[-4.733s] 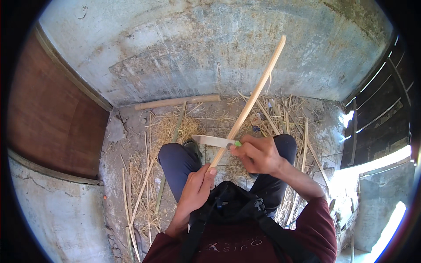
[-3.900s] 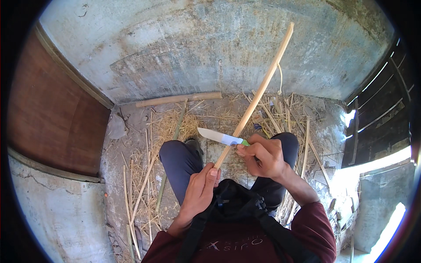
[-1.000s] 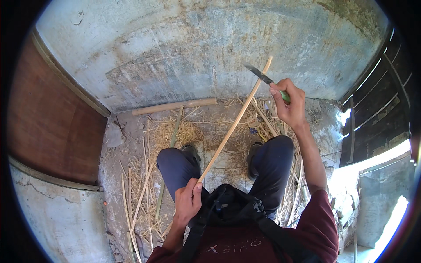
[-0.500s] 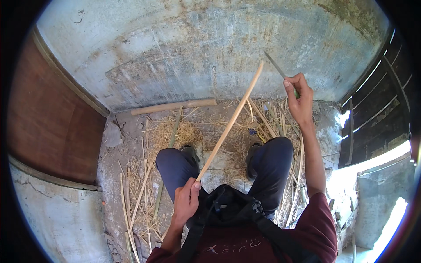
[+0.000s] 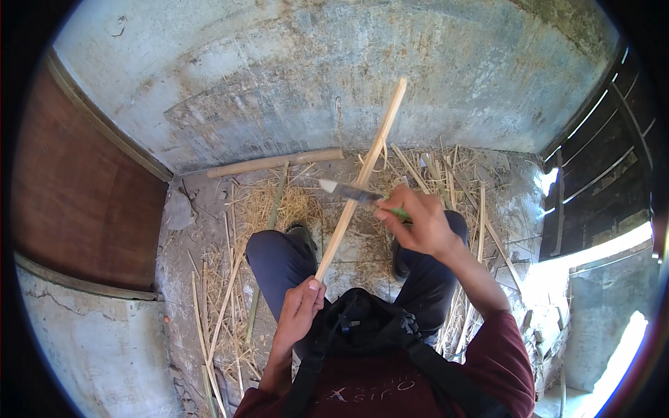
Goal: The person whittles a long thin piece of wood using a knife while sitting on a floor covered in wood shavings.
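Clamping the near end of a bamboo strip (image 5: 365, 171) in the left hand (image 5: 301, 306), toward seven o'clock, slanting it toward one. Clenching a green-handled knife (image 5: 341, 190) in the right hand (image 5: 421, 223), crossing it over the strip toward nine.

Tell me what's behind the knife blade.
The pale wooden strip runs behind the knife blade, showing above and below it, with the floor farther back. The stretch directly behind the blade is covered, so I can't see its surface.
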The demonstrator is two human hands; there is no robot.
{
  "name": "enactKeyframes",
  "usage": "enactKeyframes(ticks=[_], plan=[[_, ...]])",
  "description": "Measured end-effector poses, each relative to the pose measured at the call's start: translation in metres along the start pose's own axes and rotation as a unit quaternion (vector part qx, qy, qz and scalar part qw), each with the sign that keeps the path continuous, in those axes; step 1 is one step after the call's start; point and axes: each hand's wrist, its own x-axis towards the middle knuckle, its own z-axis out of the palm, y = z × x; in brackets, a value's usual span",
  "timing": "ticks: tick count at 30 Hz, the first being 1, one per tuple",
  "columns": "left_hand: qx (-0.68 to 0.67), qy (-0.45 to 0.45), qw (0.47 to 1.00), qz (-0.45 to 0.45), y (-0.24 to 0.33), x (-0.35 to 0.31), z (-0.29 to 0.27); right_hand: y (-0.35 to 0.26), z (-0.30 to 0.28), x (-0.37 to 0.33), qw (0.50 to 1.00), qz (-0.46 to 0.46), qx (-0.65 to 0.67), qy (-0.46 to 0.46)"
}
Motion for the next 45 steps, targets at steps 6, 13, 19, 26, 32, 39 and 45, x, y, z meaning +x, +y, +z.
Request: enactKeyframes(ticks=[6, 13, 19, 26, 32, 39, 45], plan=[[0.0, -0.013, 1.0, 0.021, 0.012, 0.001, 0.009, -0.005, 0.022, -0.008, 0.998, -0.059, 0.027, 0.009], [0.02, -0.007, 0.998, 0.051, 0.03, 0.009, 0.016, -0.025, 0.033, -0.017, 0.995, -0.095, 0.022, -0.009], [0.084, 0.023, 0.991, 0.104, 0.048, 0.014, 0.026, -0.029, 0.029, -0.017, 0.995, -0.096, 0.005, 0.01], [0.112, 0.036, 0.985, 0.123, 0.053, 0.017, 0.032, -0.037, 0.028, -0.019, 0.995, -0.097, -0.017, 0.021], [0.144, 0.048, 0.981, 0.125, 0.061, 0.014, 0.036, -0.034, 0.023, -0.016, 0.997, -0.074, -0.005, 0.034], [0.162, 0.063, 0.974, 0.144, 0.06, 0.011, 0.036, -0.025, 0.015, -0.009, 0.995, -0.08, -0.013, 0.056], [0.183, 0.067, 0.969, 0.152, 0.061, 0.01, 0.035, -0.026, 0.014, -0.007, 0.993, -0.099, -0.016, 0.067]])
